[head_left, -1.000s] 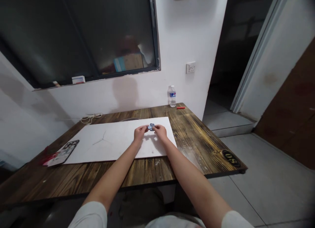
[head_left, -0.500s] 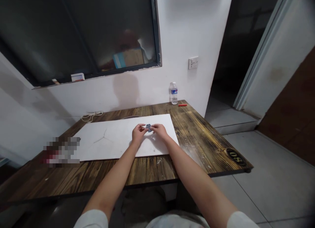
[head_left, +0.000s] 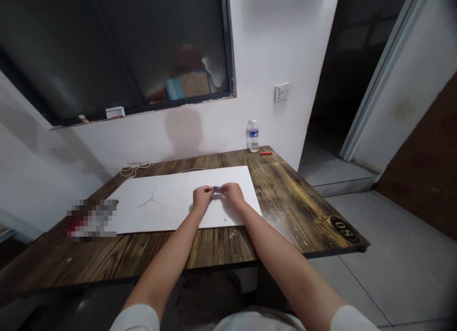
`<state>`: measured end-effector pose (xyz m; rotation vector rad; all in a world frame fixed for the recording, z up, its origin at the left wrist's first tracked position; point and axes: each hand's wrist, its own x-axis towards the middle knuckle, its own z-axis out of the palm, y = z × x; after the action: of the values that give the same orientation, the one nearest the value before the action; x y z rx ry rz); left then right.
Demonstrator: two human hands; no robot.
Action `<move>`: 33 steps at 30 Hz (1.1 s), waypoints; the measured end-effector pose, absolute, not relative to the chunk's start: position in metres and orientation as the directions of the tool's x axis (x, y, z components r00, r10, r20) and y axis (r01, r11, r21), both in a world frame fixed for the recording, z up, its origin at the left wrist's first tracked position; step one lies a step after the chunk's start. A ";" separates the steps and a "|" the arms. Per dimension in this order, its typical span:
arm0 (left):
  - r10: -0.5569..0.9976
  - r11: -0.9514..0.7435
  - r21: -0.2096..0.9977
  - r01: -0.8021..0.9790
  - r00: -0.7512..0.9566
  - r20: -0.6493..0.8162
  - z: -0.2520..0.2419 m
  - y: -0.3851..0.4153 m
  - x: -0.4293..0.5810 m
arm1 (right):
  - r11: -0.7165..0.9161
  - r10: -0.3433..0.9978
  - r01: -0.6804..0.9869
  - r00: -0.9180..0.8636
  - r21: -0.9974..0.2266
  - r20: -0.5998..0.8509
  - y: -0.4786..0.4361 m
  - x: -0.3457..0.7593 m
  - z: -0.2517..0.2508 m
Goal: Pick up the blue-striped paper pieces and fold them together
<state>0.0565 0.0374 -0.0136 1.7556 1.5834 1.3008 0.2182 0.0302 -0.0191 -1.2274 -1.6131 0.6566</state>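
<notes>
Between my two hands is a small, flat, bluish-grey piece (head_left: 217, 189), too small to make out its kind. The fingers of my left hand (head_left: 203, 196) are closed on its left end. My right hand (head_left: 233, 194) pinches its right end, with the fingers curled inward. Both hands are just above the right part of a white board (head_left: 171, 214), and their shadows fall on it. Left of my hands, a thin dark three-armed mark or wire (head_left: 152, 199) shows on the board; I cannot tell which.
The board rests on a dark wooden table (head_left: 285, 202). A clear plastic bottle (head_left: 253, 139) and a red pen-like stick (head_left: 266, 153) are at the far right corner. A coiled white cable (head_left: 134, 168) lies at the back left. Something blurred out (head_left: 94, 219) covers the board's left end.
The small piece is turned and now appears flatter and narrower. My fingers have closed in more tightly around its ends, and both hands sit slightly lower.
</notes>
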 end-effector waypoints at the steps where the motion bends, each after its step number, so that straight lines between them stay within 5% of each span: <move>1: 0.937 -0.242 0.797 0.553 -0.079 0.339 -0.014 0.037 0.056 | 0.343 0.927 0.453 -0.020 -0.823 0.376 0.029 0.218 -0.021; 12: 0.950 -0.211 0.686 0.696 -0.018 0.311 -0.013 0.034 0.057 | 0.286 0.931 0.585 0.019 -0.759 0.365 0.028 0.216 -0.023; 17: 0.940 -0.241 0.749 0.617 -0.042 0.338 -0.010 0.034 0.060 | 0.331 0.931 0.342 0.037 -0.880 0.364 0.030 0.214 -0.022; 22: 0.952 -0.270 0.910 0.313 -0.057 0.302 -0.009 0.036 0.062 | 0.260 0.966 0.026 -0.003 -0.965 0.260 0.038 0.216 -0.018; 28: 0.976 -0.218 0.973 0.074 0.013 0.218 -0.003 0.032 0.060 | 0.203 0.962 -0.244 -0.132 -0.948 0.239 0.038 0.220 -0.015; 33: 0.976 -0.185 0.983 -0.004 0.114 0.184 0.001 0.026 0.062 | 0.158 0.966 -0.315 -0.147 -0.936 0.213 0.035 0.220 -0.014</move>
<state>0.0617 0.0261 0.0005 1.4011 1.0345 1.2534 0.2204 0.0352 -0.0136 -0.7554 -1.1889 1.3236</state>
